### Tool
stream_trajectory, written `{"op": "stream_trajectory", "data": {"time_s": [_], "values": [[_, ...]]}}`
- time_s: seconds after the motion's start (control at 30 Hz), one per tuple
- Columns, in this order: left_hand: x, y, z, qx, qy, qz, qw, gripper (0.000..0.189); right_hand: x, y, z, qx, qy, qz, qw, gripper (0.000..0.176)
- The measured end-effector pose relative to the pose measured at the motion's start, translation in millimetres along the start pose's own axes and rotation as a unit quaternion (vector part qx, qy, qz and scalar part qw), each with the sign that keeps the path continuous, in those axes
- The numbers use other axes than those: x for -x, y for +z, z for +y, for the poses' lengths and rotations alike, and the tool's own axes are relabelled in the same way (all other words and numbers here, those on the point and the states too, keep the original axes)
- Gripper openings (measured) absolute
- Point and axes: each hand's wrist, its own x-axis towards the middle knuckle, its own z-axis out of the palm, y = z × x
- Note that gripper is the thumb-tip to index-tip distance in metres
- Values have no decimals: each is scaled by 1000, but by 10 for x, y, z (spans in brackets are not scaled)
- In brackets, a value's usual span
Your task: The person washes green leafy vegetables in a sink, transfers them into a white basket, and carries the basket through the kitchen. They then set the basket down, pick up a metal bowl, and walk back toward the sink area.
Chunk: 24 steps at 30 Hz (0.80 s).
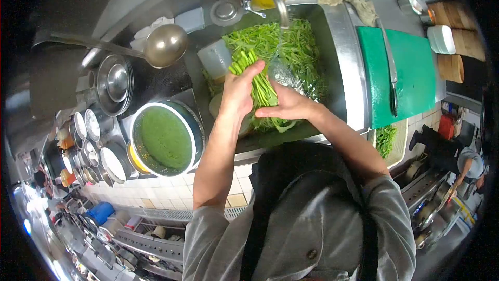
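Vivid green in the stalks (262,89) and the leaves (302,47), teal green across the cutting board (416,81), black on the knife handle (394,103), darker green inside the white-rimmed basin (166,135), grey over the shirt (325,218).

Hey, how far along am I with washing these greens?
Possibly done: the basket greens, though I can't tell whether they're washed. In hand: a bunch of stems, held between your left hand and right hand over the sink. Apparently left: plenty of loose greens in the sink, with the tap running.
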Motion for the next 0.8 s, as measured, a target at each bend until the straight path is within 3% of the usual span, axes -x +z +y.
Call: {"op": "stream_trajectory", "data": {"time_s": [0.03,0.07,0.13,0.17,0.2,0.23,0.27,0.33,0.37,0.4,0.47,0.53,0.6,0.63,0.67,0.73,0.77,0.8], "values": [[22,101,33,13,-18,-24,999,18,19,39,74,-48,-19,38,998,83],[33,187,46,26,-36,-48,998,18,57,10,75,-43,-23,44,998,83],[24,299,71,7,-38,-80,996,22,138,-65,-12,-36,53,59,996,66],[28,354,96,-37,-60,-91,993,26,210,-81,-73,-47,58,78,994,47],[42,411,141,-81,-79,-99,989,30,276,-108,-142,-43,53,80,994,47],[77,442,185,-160,-24,-138,977,45,336,-128,-198,-60,56,118,990,42],[107,419,196,-161,-18,-139,977,45,375,-167,-227,-77,57,155,983,37],[171,291,184,-291,-25,-42,955,56,452,-294,-174,-108,56,159,980,30],[193,215,254,-268,-58,-112,955,66,502,-373,-150,-123,53,176,975,29],[245,218,349,-271,-56,-115,954,66,546,-455,-109,-138,50,192,970,28],[373,272,551,-346,-152,-40,925,68,600,-556,123,-153,17,217,964,27],[318,178,331,-394,-125,-1,911,68,671,-645,218,-129,4,243,961,27],[423,350,-56,-431,139,6,892,91,699,-650,212,-135,6,237,962,28],[514,565,-161,-443,135,-3,886,105,703,-623,143,-134,-17,220,966,29],[447,620,-462,-405,161,-24,900,100,724,-614,105,-128,-36,208,969,31],[417,922,-752,-311,157,-52,936,81,649,-587,391,21,-2,51,998,43],[423,1085,-790,-247,153,-36,956,67,664,-602,431,20,11,66,998,43],[424,1193,-784,-184,149,-14,971,53,661,-605,452,40,-36,86,995,50]]}}
